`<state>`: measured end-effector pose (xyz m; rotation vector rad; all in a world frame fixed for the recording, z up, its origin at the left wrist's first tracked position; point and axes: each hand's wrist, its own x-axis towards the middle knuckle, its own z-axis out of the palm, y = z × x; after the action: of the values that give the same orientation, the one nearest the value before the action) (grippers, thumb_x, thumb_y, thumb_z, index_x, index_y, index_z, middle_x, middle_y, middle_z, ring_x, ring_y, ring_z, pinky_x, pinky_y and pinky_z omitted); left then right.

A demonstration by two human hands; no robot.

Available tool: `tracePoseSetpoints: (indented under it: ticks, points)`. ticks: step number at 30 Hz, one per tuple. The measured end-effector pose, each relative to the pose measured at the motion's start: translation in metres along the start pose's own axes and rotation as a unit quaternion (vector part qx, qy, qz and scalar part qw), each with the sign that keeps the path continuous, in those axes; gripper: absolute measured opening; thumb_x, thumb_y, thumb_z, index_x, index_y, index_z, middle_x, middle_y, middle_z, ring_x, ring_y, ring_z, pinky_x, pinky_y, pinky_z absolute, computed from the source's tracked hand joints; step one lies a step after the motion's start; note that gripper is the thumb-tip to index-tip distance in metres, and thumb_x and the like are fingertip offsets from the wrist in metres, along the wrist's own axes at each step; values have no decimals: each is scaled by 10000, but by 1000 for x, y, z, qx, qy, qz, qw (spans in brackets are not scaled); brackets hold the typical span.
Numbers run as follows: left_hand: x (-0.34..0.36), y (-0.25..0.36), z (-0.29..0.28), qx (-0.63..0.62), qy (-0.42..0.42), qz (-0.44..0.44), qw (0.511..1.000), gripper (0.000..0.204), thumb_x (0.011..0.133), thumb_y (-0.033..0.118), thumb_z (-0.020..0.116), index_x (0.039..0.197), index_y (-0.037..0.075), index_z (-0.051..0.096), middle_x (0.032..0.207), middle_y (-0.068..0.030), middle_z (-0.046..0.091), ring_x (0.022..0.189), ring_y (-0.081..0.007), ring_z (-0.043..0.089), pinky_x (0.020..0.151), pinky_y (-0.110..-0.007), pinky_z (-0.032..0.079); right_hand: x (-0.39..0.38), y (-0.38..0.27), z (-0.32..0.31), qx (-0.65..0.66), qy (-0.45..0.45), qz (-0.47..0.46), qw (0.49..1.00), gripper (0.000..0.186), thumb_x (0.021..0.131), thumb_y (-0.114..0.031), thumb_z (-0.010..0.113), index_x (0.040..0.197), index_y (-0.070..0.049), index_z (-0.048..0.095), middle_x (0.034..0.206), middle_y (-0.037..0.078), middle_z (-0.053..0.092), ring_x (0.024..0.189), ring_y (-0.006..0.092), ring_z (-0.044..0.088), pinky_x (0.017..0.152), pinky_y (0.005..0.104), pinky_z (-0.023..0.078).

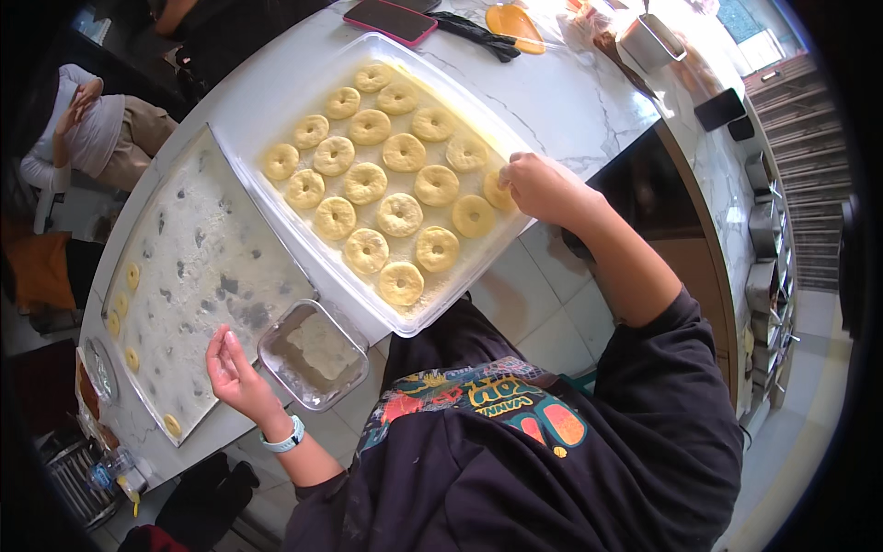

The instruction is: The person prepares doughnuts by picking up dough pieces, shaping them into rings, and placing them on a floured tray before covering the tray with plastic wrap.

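Observation:
A clear plastic tray (418, 317) lies on the white marble counter, filled with several rows of raw ring-shaped dough pieces (399, 214). My right hand (543, 187) rests on the tray's right rim, fingers curled over a dough ring (498, 190) there. My left hand (235, 368) hovers open, palm up, just left of a small clear container (313, 354) holding a pale slab of dough and flour. A light wristband is on my left wrist.
A floured metal sheet (198, 267) with a few small dough rounds (118, 313) lies at the left. A phone (390, 18), dark utensils (478, 35), an orange scraper (513, 23) and a metal cup (648, 41) sit at the counter's far end. A seated person (87, 129) is at the upper left.

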<state>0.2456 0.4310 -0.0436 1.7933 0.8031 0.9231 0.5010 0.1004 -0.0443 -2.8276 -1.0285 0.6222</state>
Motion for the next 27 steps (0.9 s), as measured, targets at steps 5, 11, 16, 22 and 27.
tracePoseSetpoints:
  ticks: [5,11,16,22,27]
  points:
    - [-6,-11,-9,42,6,10,999,196,871,81,558,1004,-63,565,1018,-120,594,950,-176,548,858,-292,434,0,-3,18,-5,69,4,998,132,693,-14,514,685,5,644,779,161,612,787,283,617,671,338,510]
    - [-13,-2,-11,-2,19,3,1000,180,868,63,553,1007,-49,573,1011,-111,596,933,-171,549,851,-291,435,5,4,19,-63,30,-55,996,155,756,-60,487,765,27,614,789,191,571,731,327,591,684,373,484]
    - [-45,-9,-21,16,57,5,998,162,868,57,551,987,-48,580,1008,-101,599,912,-171,550,839,-290,433,10,12,24,-144,29,-148,978,148,757,-57,473,713,29,585,774,190,566,751,328,584,701,400,473]
    - [-119,-33,-45,-10,190,-29,981,122,863,37,550,944,-49,580,937,-102,612,877,-168,559,811,-298,447,-10,4,4,-114,151,-174,966,136,708,-54,519,752,-32,646,757,103,602,708,249,563,677,339,454]
    - [-215,-99,-58,59,262,-124,955,100,838,-3,547,925,-13,594,884,-80,621,799,-170,584,739,-298,472,-56,-111,-48,133,262,-161,942,118,798,25,522,870,26,615,751,109,595,666,196,593,626,275,453]
